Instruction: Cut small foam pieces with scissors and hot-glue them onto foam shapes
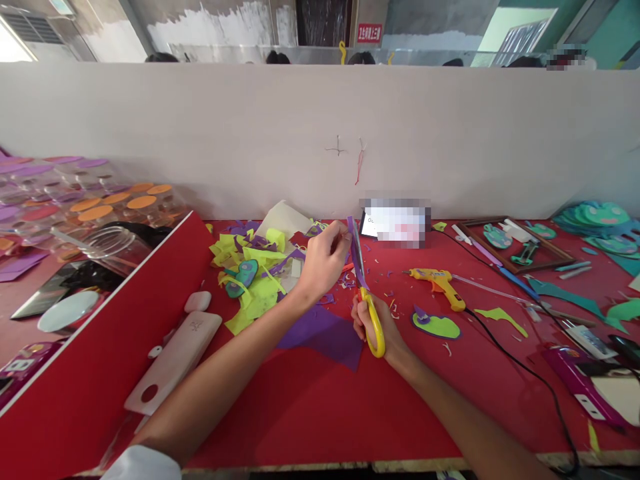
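Note:
My right hand [379, 325] grips yellow-handled scissors [369, 303], blades pointing up and away over the red table [310, 407]. Pinched in the fingers of my left hand [325, 257] is a small purple felt piece [353, 239], held right against the blades. A larger purple felt sheet [327, 333] lies flat on the table under my hands. Small purple snippets are scattered around the blades.
A pile of yellow-green and purple felt scraps [253, 270] lies to the left. A yellow glue gun [439, 283] with a black cord, a green-and-purple cutout [437, 325], a wooden tray [515, 243] and teal felt shapes sit right. A white phone case [175, 360] rests left; clear jars stand beyond a red divider.

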`<state>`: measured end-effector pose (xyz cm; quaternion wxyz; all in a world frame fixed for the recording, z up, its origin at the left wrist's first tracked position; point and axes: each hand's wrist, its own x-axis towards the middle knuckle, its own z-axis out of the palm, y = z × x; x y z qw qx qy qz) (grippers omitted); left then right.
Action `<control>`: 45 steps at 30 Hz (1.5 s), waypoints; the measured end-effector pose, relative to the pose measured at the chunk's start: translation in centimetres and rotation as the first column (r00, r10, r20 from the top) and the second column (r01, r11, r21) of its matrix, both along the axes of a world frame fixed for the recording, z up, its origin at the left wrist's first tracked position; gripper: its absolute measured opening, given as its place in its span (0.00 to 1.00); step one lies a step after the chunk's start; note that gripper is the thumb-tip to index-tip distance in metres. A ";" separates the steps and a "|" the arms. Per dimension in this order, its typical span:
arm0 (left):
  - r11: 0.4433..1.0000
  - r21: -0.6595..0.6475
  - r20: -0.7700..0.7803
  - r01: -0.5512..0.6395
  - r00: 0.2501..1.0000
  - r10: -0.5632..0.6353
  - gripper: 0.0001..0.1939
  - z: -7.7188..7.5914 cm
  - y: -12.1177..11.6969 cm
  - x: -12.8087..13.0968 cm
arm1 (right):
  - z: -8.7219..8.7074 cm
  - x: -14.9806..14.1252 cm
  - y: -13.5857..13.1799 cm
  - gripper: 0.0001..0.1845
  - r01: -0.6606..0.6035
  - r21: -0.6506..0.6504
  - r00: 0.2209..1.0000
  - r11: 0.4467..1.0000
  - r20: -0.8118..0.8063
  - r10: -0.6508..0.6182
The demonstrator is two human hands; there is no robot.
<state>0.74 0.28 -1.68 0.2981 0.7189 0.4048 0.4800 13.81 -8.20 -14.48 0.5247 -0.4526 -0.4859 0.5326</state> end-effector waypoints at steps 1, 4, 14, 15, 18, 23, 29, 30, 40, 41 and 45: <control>1.000 0.007 -0.013 0.003 1.000 -0.003 0.11 0.0 0.0 0.0 | -0.1 0.0 0.1 0.30 0.002 0.000 1.000 1.000 -0.011 -0.002; 1.000 0.013 -0.044 0.016 0.999 -0.015 0.10 0.0 -0.1 0.1 | -0.2 0.1 0.2 0.30 0.016 -0.015 1.000 1.000 -0.013 -0.017; 0.999 -0.018 -0.031 0.029 0.999 -0.029 0.11 0.3 -0.3 0.2 | 1.0 0.4 0.0 0.29 0.065 -0.012 0.996 0.998 0.067 -0.064; 0.999 -0.017 -0.030 0.028 0.999 -0.029 0.11 0.3 -0.3 0.2 | 1.1 0.5 0.0 0.29 0.069 -0.013 0.995 0.998 0.075 -0.068; 0.999 -0.015 -0.023 0.030 0.999 -0.030 0.11 0.2 -0.2 0.2 | 1.3 0.5 0.0 0.30 0.081 -0.024 0.993 0.996 0.090 -0.079; 0.997 -0.051 0.028 0.063 0.998 -0.062 0.11 0.0 0.0 0.1 | 1.4 0.7 -0.1 0.30 0.087 -0.012 0.992 0.996 0.096 -0.086; 0.980 -0.113 0.205 0.165 0.969 -0.139 0.12 -0.1 0.8 -0.3 | 1.4 0.6 0.2 0.32 0.112 -0.033 0.993 0.993 0.031 -0.111; 0.978 -0.115 0.228 0.173 0.963 -0.143 0.12 -0.1 1.0 -0.4 | 1.4 0.6 0.2 0.32 0.112 -0.037 0.994 0.993 0.013 -0.112; 0.948 -0.209 0.477 0.238 0.871 -0.114 0.09 0.3 1.2 -0.6 | 2.8 0.6 0.4 0.39 0.119 -0.113 0.992 0.986 -0.031 -0.124; 0.946 -0.209 0.493 0.247 0.862 -0.117 0.09 0.4 1.1 -0.6 | 2.9 0.5 0.4 0.39 0.119 -0.116 0.992 0.986 -0.028 -0.123; 0.940 -0.202 0.546 0.276 0.828 -0.126 0.07 0.7 1.1 -0.7 | 3.3 0.5 0.5 0.41 0.115 -0.122 0.993 0.986 -0.018 -0.118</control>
